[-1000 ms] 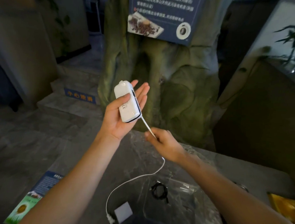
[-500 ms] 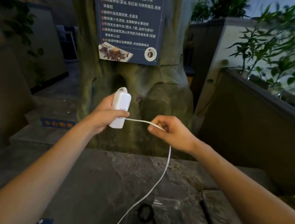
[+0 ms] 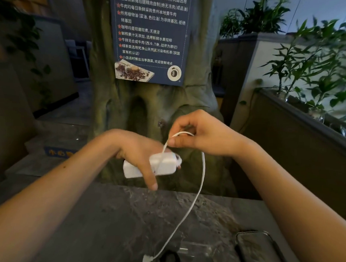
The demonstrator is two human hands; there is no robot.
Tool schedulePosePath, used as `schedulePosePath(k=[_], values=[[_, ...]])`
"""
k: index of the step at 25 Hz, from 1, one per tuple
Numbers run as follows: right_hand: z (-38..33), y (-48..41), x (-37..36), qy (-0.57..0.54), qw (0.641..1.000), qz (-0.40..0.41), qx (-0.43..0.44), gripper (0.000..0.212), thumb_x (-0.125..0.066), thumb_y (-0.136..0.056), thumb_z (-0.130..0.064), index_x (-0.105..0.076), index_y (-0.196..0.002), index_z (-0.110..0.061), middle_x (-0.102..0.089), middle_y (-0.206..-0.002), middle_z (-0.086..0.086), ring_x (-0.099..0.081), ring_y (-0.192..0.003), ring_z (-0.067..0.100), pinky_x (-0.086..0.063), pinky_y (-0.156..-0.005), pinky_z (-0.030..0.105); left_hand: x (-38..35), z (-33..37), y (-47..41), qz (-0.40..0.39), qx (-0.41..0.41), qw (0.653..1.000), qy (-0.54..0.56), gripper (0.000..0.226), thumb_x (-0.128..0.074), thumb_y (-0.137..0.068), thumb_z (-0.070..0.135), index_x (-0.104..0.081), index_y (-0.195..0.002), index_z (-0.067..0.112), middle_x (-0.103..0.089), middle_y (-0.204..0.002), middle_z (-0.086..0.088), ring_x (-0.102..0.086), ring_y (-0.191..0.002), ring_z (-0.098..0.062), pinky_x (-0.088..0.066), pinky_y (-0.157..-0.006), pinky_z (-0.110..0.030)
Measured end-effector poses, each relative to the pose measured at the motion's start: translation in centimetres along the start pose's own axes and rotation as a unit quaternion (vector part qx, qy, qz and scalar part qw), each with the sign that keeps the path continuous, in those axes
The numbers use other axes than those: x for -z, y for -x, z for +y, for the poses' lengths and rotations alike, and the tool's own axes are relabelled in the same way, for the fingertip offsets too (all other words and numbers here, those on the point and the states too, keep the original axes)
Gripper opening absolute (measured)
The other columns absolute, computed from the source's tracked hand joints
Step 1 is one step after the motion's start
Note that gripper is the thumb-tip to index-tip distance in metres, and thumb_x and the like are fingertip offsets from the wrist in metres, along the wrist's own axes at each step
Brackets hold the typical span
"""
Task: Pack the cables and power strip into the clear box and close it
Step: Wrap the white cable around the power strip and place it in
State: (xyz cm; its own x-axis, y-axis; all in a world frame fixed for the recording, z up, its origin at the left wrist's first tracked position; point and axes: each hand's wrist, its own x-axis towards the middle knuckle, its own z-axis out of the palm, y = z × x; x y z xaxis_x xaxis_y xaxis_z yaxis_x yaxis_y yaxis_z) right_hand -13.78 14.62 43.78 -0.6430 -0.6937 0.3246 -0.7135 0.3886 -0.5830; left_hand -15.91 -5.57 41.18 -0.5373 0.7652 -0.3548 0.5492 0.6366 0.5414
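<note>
My left hand (image 3: 136,153) grips a small white power strip (image 3: 162,166), held sideways above the dark stone table (image 3: 108,223). Its white cable (image 3: 200,181) runs up over the strip's top into my right hand (image 3: 203,134), which pinches a loop of it. From there the cable hangs down in an arc, and its white plug (image 3: 147,260) dangles near the table at the bottom edge. The clear box's (image 3: 198,250) far rim shows at the bottom with a coiled black cable (image 3: 169,258) inside. A clear lid (image 3: 262,251) lies to its right.
Behind the table's far edge stands a fake tree trunk (image 3: 149,110) bearing a blue printed sign (image 3: 150,31). A dark planter wall (image 3: 298,140) with green plants runs along the right. Stone steps (image 3: 55,137) lie at the left.
The strip has turned from upright to sideways and dropped lower. My right hand has risen above it, laying the cable over its top, and the plug has lifted off the table.
</note>
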Motion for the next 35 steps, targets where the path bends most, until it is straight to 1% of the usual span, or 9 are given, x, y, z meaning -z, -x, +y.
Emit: schedulePosePath(k=[5,8,10,16,21,24,26,31,35], values=[[3.1,-1.5,-1.9,-0.167,0.982,0.086,-0.012,0.009,-0.073,-0.082,-0.002,-0.065,-0.08,-0.008,-0.066,-0.069,-0.005,-0.058,-0.064,0.016,-0.049,-0.065,0.03,0.8,0.5,1.4,-0.208,-0.163,0.961,0.076,0.053,-0.081,-0.072,0.012,-0.056,-0.115,0.031,-0.065,-0.102,0.026,-0.061,-0.094,0.004,-0.049,-0.079,-0.014],[5.4,-1.0,-5.7,-0.265,0.955,0.109,-0.076,0.009,-0.057,-0.094,-0.004,-0.065,-0.089,-0.006,-0.061,-0.068,0.004,-0.051,-0.056,0.012,-0.043,-0.049,0.02,0.0,-2.5,1.1,-0.186,-0.345,0.861,0.324,0.045,-0.054,-0.096,0.019,-0.046,-0.137,0.001,-0.056,-0.135,-0.008,-0.051,-0.125,-0.015,-0.032,-0.109,-0.02],[6.3,-0.3,-8.2,-0.27,0.948,0.094,-0.142,0.02,-0.051,-0.1,-0.015,-0.064,-0.085,-0.017,-0.052,-0.064,0.004,-0.042,-0.048,0.008,-0.034,-0.041,0.016,-0.1,-3.8,1.1,-0.074,-0.312,0.788,0.526,0.064,-0.057,-0.095,0.021,-0.027,-0.148,-0.001,-0.035,-0.151,-0.019,-0.034,-0.138,-0.031,-0.012,-0.119,-0.035],[7.0,1.5,-9.6,-0.267,0.943,0.047,-0.193,0.024,-0.052,-0.1,-0.024,-0.059,-0.081,-0.011,-0.033,-0.053,-0.001,-0.03,-0.044,0.008,-0.03,-0.042,0.018,-0.1,-3.9,0.7,0.329,-0.209,0.701,0.598,0.11,-0.09,-0.041,0.055,-0.049,-0.138,0.025,-0.054,-0.123,-0.004,-0.053,-0.107,-0.018,-0.055,-0.083,-0.03],[6.1,1.8,-7.1,-0.323,0.927,0.069,-0.179,0.015,-0.055,-0.097,-0.014,-0.057,-0.086,-0.003,-0.036,-0.045,-0.005,-0.031,-0.037,0.006,-0.033,-0.038,0.02,-0.1,-5.5,0.5,0.427,-0.062,0.822,0.371,0.099,-0.084,-0.05,0.053,-0.042,-0.137,0.036,-0.054,-0.124,0.004,-0.05,-0.114,-0.018,-0.046,-0.089,-0.028],[4.7,1.3,-4.5,-0.287,0.945,0.054,-0.144,0.011,-0.061,-0.094,-0.013,-0.061,-0.086,-0.005,-0.039,-0.049,0.002,-0.033,-0.038,0.008,-0.033,-0.038,0.02,0.2,-6.4,1.1,0.313,0.0,0.94,0.137,0.12,-0.076,-0.041,0.078,-0.03,-0.144,0.038,-0.025,-0.156,0.012,-0.015,-0.147,-0.008,-0.022,-0.118,-0.037],[3.5,0.6,-3.1,-0.171,0.98,0.032,-0.093,0.012,-0.066,-0.091,-0.015,-0.065,-0.084,-0.006,-0.045,-0.056,0.008,-0.04,-0.046,0.01,-0.037,-0.045,0.022,0.4,-5.1,1.5,0.176,0.013,0.983,0.05,0.111,-0.075,-0.045,0.078,-0.036,-0.14,0.035,-0.036,-0.149,0.01,-0.027,-0.142,-0.012,-0.028,-0.116,-0.038],[2.0,-1.6,-0.6,-0.035,0.999,0.037,-0.015,0.023,-0.081,-0.076,-0.021,-0.068,-0.08,-0.003,-0.065,-0.071,0.02,-0.058,-0.064,0.023,-0.049,-0.067,0.044,0.1,-1.7,1.6,-0.074,-0.022,0.996,0.052,0.066,-0.077,-0.062,0.049,-0.049,-0.12,0.039,-0.058,-0.106,0.014,-0.056,-0.098,-0.009,-0.05,-0.086,-0.03],[3.8,-2.1,-1.4,-0.143,0.986,0.082,0.0,0.034,-0.076,-0.077,-0.032,-0.065,-0.084,0.0,-0.062,-0.075,0.018,-0.056,-0.07,0.031,-0.046,-0.07,0.046,-1.1,-1.0,1.2,-0.043,-0.081,0.953,0.288,0.065,-0.083,-0.064,0.036,-0.061,-0.123,0.019,-0.063,-0.111,-0.017,-0.053,-0.106,-0.029,-0.047,-0.095,-0.036]])
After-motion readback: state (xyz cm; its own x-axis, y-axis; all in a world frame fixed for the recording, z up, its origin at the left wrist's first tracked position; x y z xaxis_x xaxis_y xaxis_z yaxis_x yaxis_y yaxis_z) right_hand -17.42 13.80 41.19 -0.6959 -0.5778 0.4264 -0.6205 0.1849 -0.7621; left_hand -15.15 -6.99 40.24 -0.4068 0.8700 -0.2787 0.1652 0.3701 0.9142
